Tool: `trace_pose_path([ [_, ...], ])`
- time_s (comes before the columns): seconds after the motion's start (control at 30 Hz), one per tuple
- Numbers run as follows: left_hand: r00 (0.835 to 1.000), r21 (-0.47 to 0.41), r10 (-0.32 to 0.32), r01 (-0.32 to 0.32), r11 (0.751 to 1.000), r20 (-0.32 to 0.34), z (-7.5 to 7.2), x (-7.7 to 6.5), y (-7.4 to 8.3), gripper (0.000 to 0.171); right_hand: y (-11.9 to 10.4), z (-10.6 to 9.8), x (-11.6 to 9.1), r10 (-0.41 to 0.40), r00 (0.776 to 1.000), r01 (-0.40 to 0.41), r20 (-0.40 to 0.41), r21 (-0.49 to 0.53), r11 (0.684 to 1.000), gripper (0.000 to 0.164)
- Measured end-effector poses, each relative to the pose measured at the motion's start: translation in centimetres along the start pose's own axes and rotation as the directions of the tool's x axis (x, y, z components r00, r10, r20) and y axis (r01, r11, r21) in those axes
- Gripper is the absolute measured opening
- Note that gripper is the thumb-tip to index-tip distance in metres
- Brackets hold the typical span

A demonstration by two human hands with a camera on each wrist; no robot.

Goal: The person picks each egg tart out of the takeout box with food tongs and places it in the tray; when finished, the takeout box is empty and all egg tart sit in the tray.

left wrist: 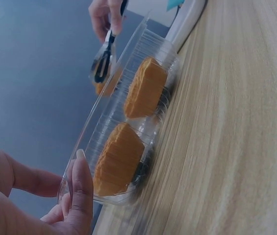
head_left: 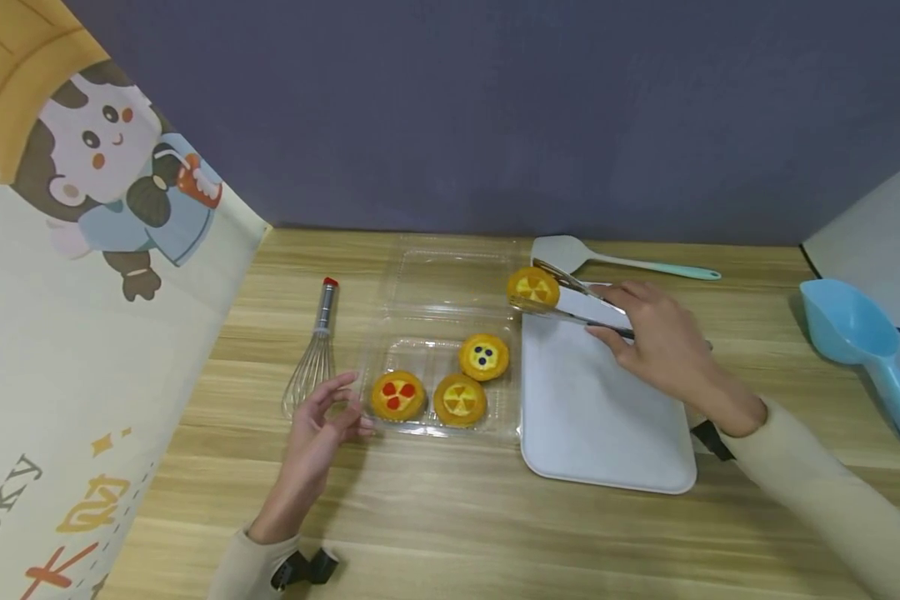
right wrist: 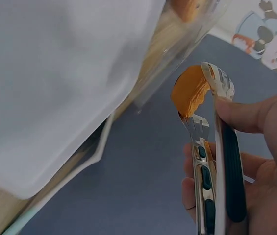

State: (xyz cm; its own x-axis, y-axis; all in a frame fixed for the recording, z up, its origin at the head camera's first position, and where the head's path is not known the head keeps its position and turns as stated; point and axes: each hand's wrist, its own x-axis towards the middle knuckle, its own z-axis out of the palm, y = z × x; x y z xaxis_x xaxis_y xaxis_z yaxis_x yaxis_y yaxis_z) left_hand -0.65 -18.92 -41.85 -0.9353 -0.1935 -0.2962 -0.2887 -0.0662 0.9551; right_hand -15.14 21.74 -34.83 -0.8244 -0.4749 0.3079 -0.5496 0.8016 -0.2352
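My right hand (head_left: 656, 337) grips a pair of metal tongs (right wrist: 230, 166) with dark green handle inlays. Between the tong tips is a tart (head_left: 533, 287) with yellow-orange wedges on top, raised near the far left corner of the white tray (head_left: 607, 408). My left hand (head_left: 326, 425) pinches the rim of a clear plastic clamshell box (left wrist: 150, 44) at its near left corner. Inside the box sit a tart with red pieces (head_left: 398, 396), a tart with orange wedges (head_left: 460, 400) and a tart with dark blue dots (head_left: 483, 357). The box's lid (head_left: 450, 279) lies folded back, away from me.
A whisk (head_left: 318, 358) lies left of the box. Behind the tray is a white spatula (head_left: 562, 250) with a pale green handle. On the far right is a blue scoop (head_left: 851, 321). A dark wall (head_left: 495, 117) rises behind the wooden table (head_left: 450, 517).
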Motion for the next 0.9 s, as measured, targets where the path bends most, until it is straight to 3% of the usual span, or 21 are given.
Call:
trace_pose_path([
  [0.4, 1.0, -0.01, -0.019, 0.019, 1.0, 0.013, -0.3, 0.0, 0.0, 0.048, 3.3, 0.8, -0.5, 0.037, 0.999, -0.036, 0.019, -0.04, 0.999, 0.051],
  [0.9, 1.0, -0.012, -0.016, 0.016, 1.0, 0.009, -0.2, 0.0, -0.1, 0.048, 4.1, 3.3, -0.7, 0.069, 0.996, -0.066, 0.064, -0.047, 0.997, 0.05],
])
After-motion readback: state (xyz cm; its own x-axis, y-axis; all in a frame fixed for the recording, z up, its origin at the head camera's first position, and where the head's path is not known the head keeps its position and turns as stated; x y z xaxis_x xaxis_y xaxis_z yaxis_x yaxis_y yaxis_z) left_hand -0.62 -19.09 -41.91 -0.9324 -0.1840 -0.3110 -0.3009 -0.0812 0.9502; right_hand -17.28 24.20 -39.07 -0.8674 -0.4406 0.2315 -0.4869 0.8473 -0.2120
